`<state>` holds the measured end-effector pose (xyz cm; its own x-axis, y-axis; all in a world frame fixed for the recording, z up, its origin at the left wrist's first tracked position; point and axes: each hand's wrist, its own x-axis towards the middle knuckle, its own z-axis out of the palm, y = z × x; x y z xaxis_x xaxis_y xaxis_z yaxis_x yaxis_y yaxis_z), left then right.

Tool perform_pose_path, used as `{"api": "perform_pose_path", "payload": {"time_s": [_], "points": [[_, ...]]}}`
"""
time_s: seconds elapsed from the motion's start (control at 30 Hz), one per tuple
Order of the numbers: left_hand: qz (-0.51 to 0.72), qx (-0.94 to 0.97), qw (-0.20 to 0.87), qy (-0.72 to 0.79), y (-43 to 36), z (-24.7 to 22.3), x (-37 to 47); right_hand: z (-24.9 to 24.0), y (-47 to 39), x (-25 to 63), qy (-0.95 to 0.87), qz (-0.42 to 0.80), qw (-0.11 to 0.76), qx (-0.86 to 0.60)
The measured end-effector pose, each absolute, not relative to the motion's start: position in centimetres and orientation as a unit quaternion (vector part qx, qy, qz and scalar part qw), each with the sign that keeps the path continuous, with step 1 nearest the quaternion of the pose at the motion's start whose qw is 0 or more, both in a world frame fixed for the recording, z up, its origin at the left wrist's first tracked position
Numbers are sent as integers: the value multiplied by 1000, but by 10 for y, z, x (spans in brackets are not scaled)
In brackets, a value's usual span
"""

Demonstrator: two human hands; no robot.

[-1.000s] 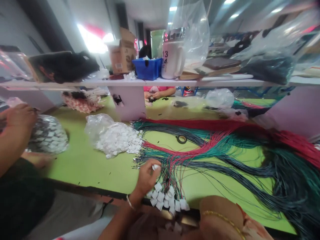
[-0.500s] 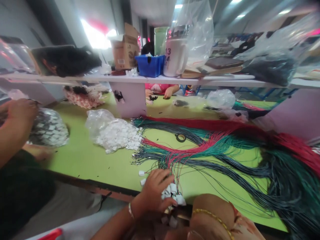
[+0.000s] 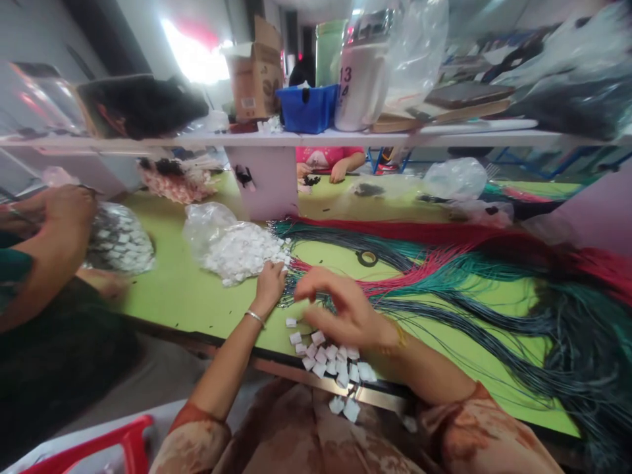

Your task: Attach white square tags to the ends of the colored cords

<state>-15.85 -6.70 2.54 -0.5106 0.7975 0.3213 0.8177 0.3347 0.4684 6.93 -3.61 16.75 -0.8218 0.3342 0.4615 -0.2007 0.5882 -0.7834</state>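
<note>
My left hand (image 3: 270, 288) is at the right edge of a heap of small white plastic pieces (image 3: 241, 251), beside the wire ends. Its fingers are bent together, and what lies between them is hidden. My right hand (image 3: 343, 309), blurred, hovers over the near wires with its thumb and fingers apart and nothing visible in them. Below it, several white connector pieces (image 3: 328, 359) lie at the table's front edge, and some hang past it. Long bundles of red wires (image 3: 395, 230), green wires (image 3: 459, 280) and dark wires (image 3: 474, 329) stretch to the right.
A roll of black tape (image 3: 367, 258) lies among the wires. At left a co-worker's hand (image 3: 72, 210) is at a bag of white pieces (image 3: 123, 240). A shelf (image 3: 207, 139) crosses the back, carrying a blue bin (image 3: 307, 110) and a mug (image 3: 360, 89). Another person's hand (image 3: 340, 170) shows beyond.
My left hand has moved up and away from the front-edge connectors to the white heap. My right hand has risen from the lap edge to above the wires. The view has shifted slightly.
</note>
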Motion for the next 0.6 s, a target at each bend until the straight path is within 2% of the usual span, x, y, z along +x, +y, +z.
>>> {"api": "perform_pose_path", "payload": {"time_s": [0.13,0.2,0.33,0.5,0.6], "points": [[-308,-495,32,-812,-70,22,-156,99,22,22,-948,270,139,-94],[-319,-491,39,-810,-71,23,-157,66,36,14,-964,220,91,-117],[-366,-450,12,-815,-75,27,-160,33,45,9,-971,191,76,-126],[-471,-374,-64,-796,-85,30,-163,27,48,8,-973,182,109,-85],[-581,-324,-91,-741,-91,30,-166,28,51,12,-967,207,129,-71]]}}
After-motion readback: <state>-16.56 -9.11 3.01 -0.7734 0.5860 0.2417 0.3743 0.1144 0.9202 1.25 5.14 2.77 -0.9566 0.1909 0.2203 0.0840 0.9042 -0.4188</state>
